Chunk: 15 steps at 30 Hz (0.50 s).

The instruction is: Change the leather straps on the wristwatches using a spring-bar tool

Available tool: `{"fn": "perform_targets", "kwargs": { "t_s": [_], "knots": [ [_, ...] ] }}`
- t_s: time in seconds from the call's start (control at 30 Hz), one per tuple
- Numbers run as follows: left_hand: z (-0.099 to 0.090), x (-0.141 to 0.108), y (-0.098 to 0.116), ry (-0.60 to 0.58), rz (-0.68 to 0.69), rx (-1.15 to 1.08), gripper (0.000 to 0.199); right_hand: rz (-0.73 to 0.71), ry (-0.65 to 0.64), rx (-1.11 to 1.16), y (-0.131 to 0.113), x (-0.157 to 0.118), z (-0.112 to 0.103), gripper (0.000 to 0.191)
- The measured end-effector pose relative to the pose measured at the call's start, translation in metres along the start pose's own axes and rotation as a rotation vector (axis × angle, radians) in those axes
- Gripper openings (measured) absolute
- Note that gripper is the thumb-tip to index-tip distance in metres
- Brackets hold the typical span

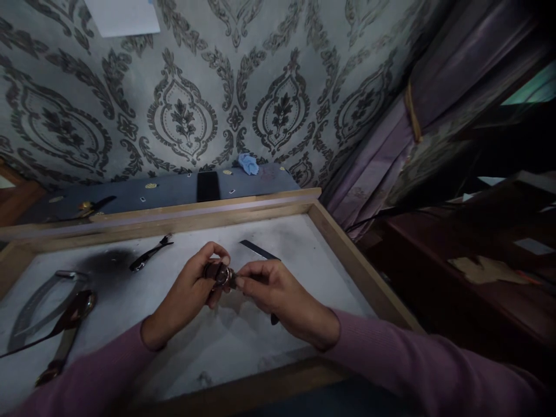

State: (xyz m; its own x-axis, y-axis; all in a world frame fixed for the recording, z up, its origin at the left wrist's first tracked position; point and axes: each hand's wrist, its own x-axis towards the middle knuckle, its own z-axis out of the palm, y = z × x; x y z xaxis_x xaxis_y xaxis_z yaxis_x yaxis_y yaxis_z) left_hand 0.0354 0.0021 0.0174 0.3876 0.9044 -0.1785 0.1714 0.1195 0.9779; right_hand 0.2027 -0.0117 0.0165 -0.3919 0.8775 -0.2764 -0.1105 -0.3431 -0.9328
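Note:
A small dark brown strap with a round metal ring or buckle [222,274] is held between both hands, above the white surface of a wooden-rimmed tray. My left hand [191,285] wraps its fingers and thumb round the brown part. My right hand [278,292] pinches the right end of the piece near the ring, between thumb and fingers. Behind my right hand lies a flat dark blade-like strip [259,249]. A dark tip of something shows beneath my right hand. The fine details of the held piece are too dim to tell.
The tray has a raised wooden rim [365,263]. On its left lie dark pliers [150,255], a clear curved ruler [32,307] and brown straps with buckles [73,315]. Behind the rim, a blue ledge holds a black phone-like slab [208,186] and a crumpled blue cloth [248,164].

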Motion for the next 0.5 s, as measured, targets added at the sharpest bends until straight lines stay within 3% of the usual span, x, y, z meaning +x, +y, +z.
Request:
{"fn": "perform_targets", "kwargs": {
  "t_s": [0.27, 0.5],
  "knots": [
    [-0.016, 0.002, 0.004, -0.266, -0.088, -0.15, 0.013, -0.063, 0.06, -0.053, 0.002, 0.001, -0.007, 0.021],
    [-0.017, 0.003, 0.001, -0.328, -0.064, -0.138, 0.011, -0.051, 0.051, -0.024, 0.002, 0.001, -0.011, 0.017]
  ]
}}
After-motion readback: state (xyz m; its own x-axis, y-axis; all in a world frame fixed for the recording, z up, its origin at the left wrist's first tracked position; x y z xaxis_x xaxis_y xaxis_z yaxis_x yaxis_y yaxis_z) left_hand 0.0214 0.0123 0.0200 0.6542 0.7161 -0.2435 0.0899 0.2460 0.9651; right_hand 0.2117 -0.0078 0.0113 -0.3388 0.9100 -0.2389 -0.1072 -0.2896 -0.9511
